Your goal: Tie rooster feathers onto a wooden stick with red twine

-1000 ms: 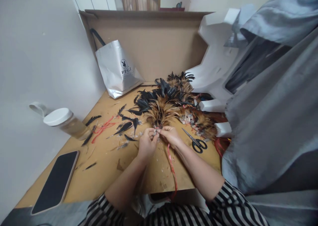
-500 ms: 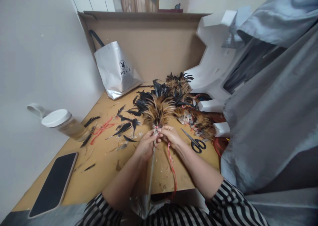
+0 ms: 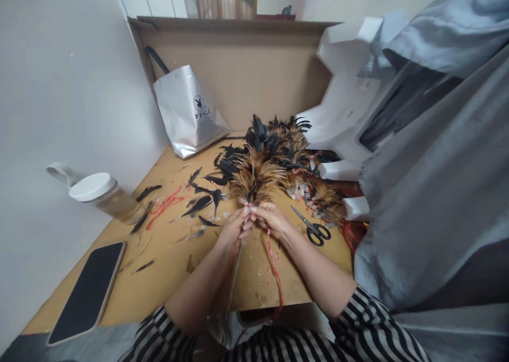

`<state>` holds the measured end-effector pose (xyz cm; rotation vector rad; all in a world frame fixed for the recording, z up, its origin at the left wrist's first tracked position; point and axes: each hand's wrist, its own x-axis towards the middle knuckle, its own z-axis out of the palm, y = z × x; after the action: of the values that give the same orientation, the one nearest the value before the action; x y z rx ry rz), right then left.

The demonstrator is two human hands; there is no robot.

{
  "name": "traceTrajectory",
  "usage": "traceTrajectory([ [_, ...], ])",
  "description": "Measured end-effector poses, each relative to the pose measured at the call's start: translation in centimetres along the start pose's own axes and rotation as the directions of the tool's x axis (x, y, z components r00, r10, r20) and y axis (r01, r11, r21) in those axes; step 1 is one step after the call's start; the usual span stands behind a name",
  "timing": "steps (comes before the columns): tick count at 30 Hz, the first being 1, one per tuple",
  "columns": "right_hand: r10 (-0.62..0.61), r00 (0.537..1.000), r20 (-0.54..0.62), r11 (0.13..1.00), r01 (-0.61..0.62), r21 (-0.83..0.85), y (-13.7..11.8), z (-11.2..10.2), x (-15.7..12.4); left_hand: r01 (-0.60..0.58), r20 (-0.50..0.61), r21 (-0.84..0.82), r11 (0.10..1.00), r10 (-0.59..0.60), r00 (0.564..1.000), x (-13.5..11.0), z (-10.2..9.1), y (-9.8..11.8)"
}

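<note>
A feather duster (image 3: 256,176), brown with black feathers toward its far end, points away from me at the middle of the table. My left hand (image 3: 234,228) is closed round its thin pale stick (image 3: 235,272), just below the feathers. Close against it, my right hand (image 3: 271,217) pinches a red string (image 3: 273,258) at the base of the feathers. The string's loose end hangs down past the table's front edge. Fingertips of both hands nearly meet, so part of the binding is hidden.
Black-handled scissors (image 3: 313,229) lie right of my hands, beside feather bundles (image 3: 314,192). Loose black feathers (image 3: 199,205) and red string scraps (image 3: 165,207) are on the left, with a lidded cup (image 3: 105,197) and a phone (image 3: 87,293). A silver bag (image 3: 185,113) stands behind.
The stick's lower end has swung slightly left, and the dark feather tips have shifted up and right. Both hands keep their hold at the base of the feathers.
</note>
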<state>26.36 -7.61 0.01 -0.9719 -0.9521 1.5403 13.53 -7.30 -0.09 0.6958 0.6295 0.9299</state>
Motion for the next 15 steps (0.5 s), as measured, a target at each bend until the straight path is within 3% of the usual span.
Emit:
traceTrajectory([
  [3, -0.016, 0.994, -0.107, 0.997, 0.008, -0.077, 0.19, 0.4, 0.07, -0.13, -0.117, 0.132, 0.983, 0.146, 0.982, -0.07, 0.09, -0.35],
  [7, -0.087, 0.976, -0.201, 0.987, 0.058, -0.15, 0.68, 0.53, 0.21, -0.183, -0.212, 0.24, 0.953, 0.236, 0.948, -0.22, 0.44, -0.57],
  [15, -0.094, 0.991, -0.1, 0.981, 0.075, -0.179, -0.04, 0.23, -0.3, -0.217, -0.187, 0.299, 0.929, 0.28, 0.941, -0.28, 0.65, -0.74],
])
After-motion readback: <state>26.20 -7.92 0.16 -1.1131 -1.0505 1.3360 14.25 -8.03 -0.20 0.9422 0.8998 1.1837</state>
